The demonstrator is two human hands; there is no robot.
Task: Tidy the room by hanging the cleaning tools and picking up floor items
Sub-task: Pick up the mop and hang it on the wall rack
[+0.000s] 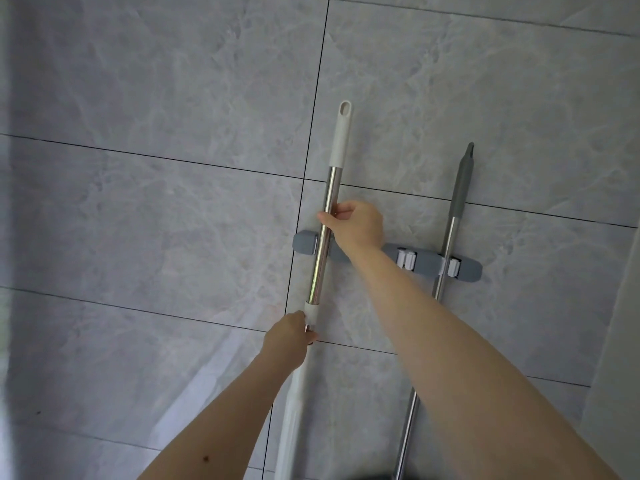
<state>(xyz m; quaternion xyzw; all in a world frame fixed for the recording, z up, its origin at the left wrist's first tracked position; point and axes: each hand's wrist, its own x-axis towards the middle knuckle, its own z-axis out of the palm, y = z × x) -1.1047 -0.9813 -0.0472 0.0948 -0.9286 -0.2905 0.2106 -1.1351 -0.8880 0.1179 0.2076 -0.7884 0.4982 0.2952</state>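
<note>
wall: we see big grey marble-look tiles (156, 209) with thin dark lines between them. they fill almost the whole frame.
right edge: a paler strip (620, 323) runs down the far right side. we cannot tell what it is.
rack: a grey holder bar (426, 259) is stuck on the wall, a bit right of the middle of the frame. it has white clips. one clip (406, 259) near the middle holds nothing.
mop pole: our shiny pole with a white top (329, 209) stands almost upright in the middle of the frame. it crosses the left end of the rack. we cannot tell if it sits in a clip.
right hand: our right hand (353, 225) wraps its fingers round the shiny part, just above the rack.
left hand: our left hand (289, 336) holds the pole lower down, at the white joint, fingers curled tight round it.
other tool: a pole with a grey top (453, 216) hangs in the right clip, to the right of our arm.
in the way: our right arm covers part of the rack.
</note>
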